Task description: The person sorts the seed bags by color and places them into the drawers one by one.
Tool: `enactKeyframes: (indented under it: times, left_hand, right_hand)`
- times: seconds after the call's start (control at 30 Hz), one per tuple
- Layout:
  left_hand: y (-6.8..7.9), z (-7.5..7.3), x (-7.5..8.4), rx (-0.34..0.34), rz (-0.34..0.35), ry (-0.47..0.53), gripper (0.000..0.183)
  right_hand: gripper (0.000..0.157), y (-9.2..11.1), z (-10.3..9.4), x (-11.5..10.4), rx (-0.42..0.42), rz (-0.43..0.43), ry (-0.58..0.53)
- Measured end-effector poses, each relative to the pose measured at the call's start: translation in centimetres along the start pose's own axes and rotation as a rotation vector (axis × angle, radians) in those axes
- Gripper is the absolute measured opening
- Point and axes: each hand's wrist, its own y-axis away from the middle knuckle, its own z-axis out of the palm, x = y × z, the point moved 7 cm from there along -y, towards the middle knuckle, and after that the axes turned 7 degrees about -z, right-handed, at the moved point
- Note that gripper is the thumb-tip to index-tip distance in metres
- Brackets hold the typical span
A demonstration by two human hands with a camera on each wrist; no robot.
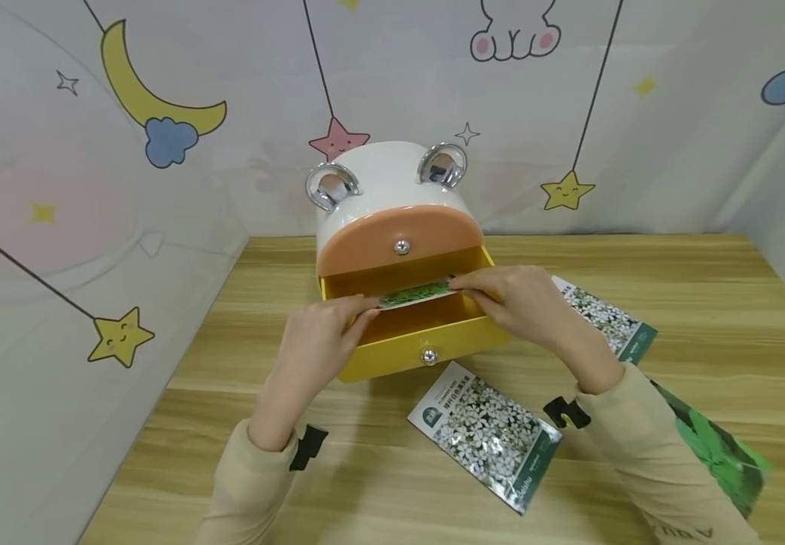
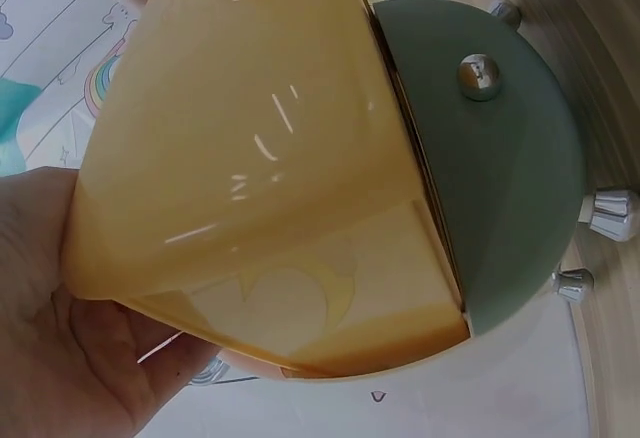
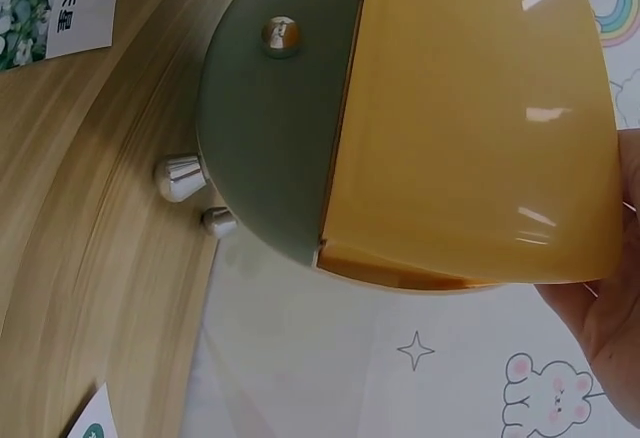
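Observation:
A seed packet (image 1: 415, 294) with a green leafy picture is held nearly edge-on over the pulled-out yellow drawer (image 1: 426, 341). My left hand (image 1: 317, 341) pinches its left end, and my right hand (image 1: 524, 309) pinches its right end. The drawer belongs to a small animal-shaped cabinet (image 1: 392, 174) with a white top, silver ears and a closed orange drawer (image 1: 365, 246) above. In both wrist views the yellow drawer's underside hides most of the fingers. Below it, the left wrist view shows a green drawer (image 2: 480, 178) with a silver knob.
A white-flower seed packet (image 1: 487, 431) lies on the wooden table (image 1: 228, 378) in front of the cabinet. Another white-flower packet (image 1: 603, 318) lies to the right, partly behind my right arm. Nearer, a green packet (image 1: 719, 446) is partly covered by the sleeve. A patterned cloth (image 1: 406, 68) hangs behind.

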Motion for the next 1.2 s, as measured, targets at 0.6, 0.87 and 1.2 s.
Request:
enactKeyframes:
  times: [0.6,0.87,1.2]
  left_hand:
    - [0.0,0.3,-0.3,-0.037,-0.084,0.041,0.017]
    - [0.5,0.0,-0.2,0.069,-0.042,0.041,0.017]
    - [1.7,-0.2,1.2,0.156,0.058,0.003,0.017]
  right_hand:
    - [0.024,-0.2,0.3,0.3,-0.09,0.093,0.004]
    - [0.022,-0.2,0.5,0.1,-0.064,0.069,0.015]
    - [0.018,0.4,0.0,-0.8,-0.023,0.046,0.062]
